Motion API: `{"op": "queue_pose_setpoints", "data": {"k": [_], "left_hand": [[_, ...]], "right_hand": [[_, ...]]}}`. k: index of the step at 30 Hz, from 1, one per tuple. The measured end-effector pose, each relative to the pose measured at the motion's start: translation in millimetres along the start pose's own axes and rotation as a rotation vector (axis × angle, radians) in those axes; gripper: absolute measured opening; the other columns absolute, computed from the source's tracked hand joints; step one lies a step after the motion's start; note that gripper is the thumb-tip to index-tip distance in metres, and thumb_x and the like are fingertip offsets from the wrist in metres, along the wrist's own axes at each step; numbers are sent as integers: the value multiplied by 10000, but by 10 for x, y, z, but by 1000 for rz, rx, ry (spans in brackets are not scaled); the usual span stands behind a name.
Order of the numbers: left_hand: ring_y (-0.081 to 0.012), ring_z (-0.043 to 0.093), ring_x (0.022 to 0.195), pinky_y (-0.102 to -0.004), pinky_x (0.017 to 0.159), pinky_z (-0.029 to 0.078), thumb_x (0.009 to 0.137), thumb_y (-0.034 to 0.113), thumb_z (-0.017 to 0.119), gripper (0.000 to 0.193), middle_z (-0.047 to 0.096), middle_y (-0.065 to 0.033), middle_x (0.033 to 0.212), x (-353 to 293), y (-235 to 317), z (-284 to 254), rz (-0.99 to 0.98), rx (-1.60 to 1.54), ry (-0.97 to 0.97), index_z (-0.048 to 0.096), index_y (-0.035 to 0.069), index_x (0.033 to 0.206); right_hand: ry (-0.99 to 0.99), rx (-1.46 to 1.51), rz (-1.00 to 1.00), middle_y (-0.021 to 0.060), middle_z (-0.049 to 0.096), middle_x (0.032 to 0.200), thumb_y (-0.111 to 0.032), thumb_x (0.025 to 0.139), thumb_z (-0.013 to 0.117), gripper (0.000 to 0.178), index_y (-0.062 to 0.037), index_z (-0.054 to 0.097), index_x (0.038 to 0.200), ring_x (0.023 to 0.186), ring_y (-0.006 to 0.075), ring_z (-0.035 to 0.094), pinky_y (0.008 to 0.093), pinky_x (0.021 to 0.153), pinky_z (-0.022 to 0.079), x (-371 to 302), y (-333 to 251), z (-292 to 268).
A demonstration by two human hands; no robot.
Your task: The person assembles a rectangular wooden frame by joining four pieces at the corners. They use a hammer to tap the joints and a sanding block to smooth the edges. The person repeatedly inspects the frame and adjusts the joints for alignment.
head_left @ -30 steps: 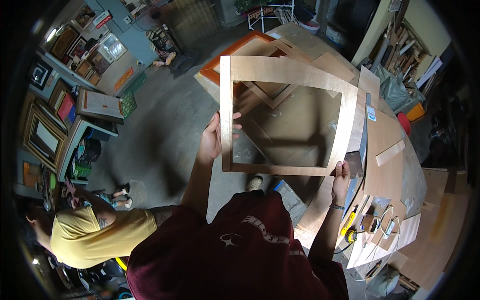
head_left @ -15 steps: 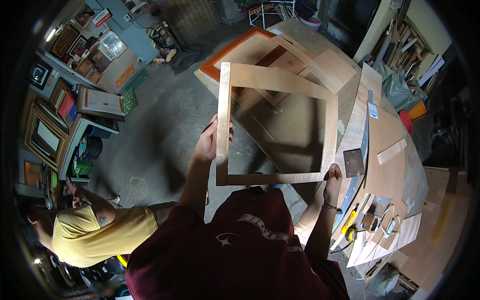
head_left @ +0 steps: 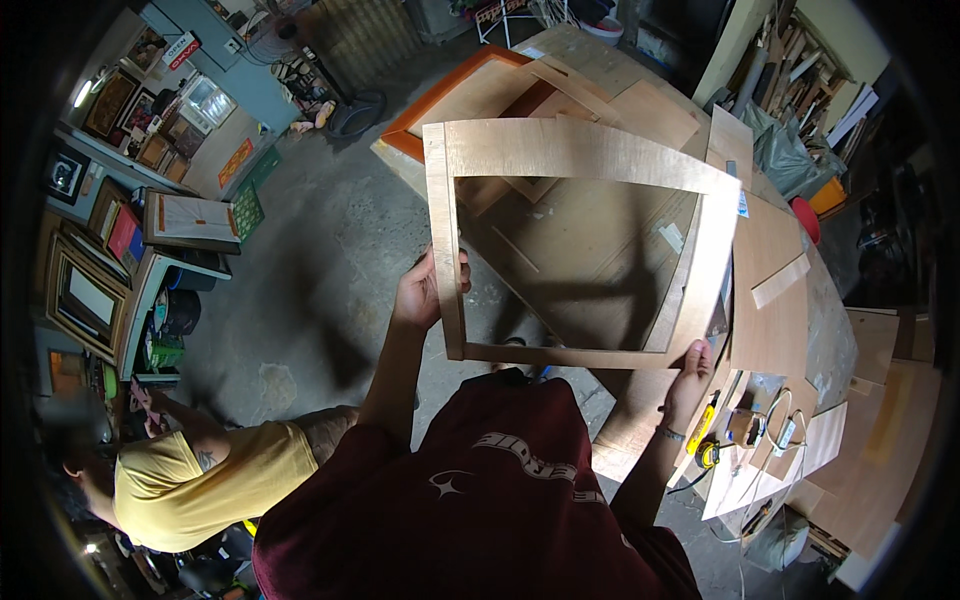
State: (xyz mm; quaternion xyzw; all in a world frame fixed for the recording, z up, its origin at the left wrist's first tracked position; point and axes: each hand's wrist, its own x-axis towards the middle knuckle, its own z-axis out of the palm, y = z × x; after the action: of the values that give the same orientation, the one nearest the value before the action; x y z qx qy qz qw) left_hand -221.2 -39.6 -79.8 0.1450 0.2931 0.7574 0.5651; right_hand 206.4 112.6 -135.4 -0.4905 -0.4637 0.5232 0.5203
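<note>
In front of me I hold up a pale wooden frame (head_left: 590, 150), four-sided with an open middle. Its top edge bows a little upward. My left hand (head_left: 421, 288) grips the left side bar, fingers wrapped through the opening. At the lower right corner my right hand (head_left: 690, 378) pinches the wood between thumb and fingers. Through the frame's opening shows the brown surface of the workbench (head_left: 600, 235). An orange-brown wooden frame (head_left: 450, 90) lies on the bench beyond the held one.
Right of me lie plywood sheets (head_left: 775, 290), a yellow cutter (head_left: 703, 424) and a tape measure (head_left: 708, 455). Wood offcuts (head_left: 790, 75) are stacked at the far right. Picture frames (head_left: 90, 280) lean at the left, near a person in a yellow shirt (head_left: 215, 480).
The frame has turned, its right side swinging right and nearer me. My right hand has moved right with it; both hands keep their hold.
</note>
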Motion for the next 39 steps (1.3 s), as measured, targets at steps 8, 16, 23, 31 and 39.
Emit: {"op": "queue_pose_setpoints", "data": {"k": [8, 16, 23, 31, 39], "left_hand": [[-196, 596, 863, -377, 762, 508, 1086, 444, 365, 432, 621, -74, 1026, 54, -92, 164, 236, 206, 228, 533, 64, 1205], [-175, 579, 848, -359, 748, 492, 1087, 437, 365, 387, 616, -31, 970, 110, -82, 168, 243, 129, 202, 541, 100, 1160], [-175, 559, 852, -356, 754, 479, 1083, 444, 369, 383, 612, -14, 963, 125, -83, 150, 237, 83, 191, 546, 111, 1147], [-174, 560, 852, -349, 760, 473, 1075, 459, 383, 392, 614, -6, 964, 151, -90, 141, 225, 71, 181, 555, 111, 1131], [-170, 565, 852, -350, 761, 474, 1073, 464, 386, 396, 614, -1, 965, 162, -114, 148, 235, 70, 165, 555, 110, 1127]], "right_hand": [[69, -107, -264, -3, 615, 916, -189, 1064, 533, 229, 14, 606, 1141, 829, 45, 522, 206, 745, 429, -366, -878, -147], [31, -103, -439, 61, 617, 1023, -215, 1067, 522, 278, 38, 562, 1175, 913, 102, 563, 243, 825, 450, -589, -1100, -170], [-1, -56, -452, 89, 630, 1079, -228, 1064, 530, 304, 45, 551, 1194, 989, 136, 584, 281, 903, 460, -633, -1112, -208], [-22, -54, -452, 105, 628, 1108, -201, 1066, 518, 287, 46, 548, 1208, 1026, 147, 578, 294, 940, 448, -618, -1146, -225], [-29, -36, -443, 88, 630, 1107, -205, 1065, 525, 298, 46, 547, 1225, 1023, 130, 574, 285, 939, 451, -591, -1158, -239]]}}
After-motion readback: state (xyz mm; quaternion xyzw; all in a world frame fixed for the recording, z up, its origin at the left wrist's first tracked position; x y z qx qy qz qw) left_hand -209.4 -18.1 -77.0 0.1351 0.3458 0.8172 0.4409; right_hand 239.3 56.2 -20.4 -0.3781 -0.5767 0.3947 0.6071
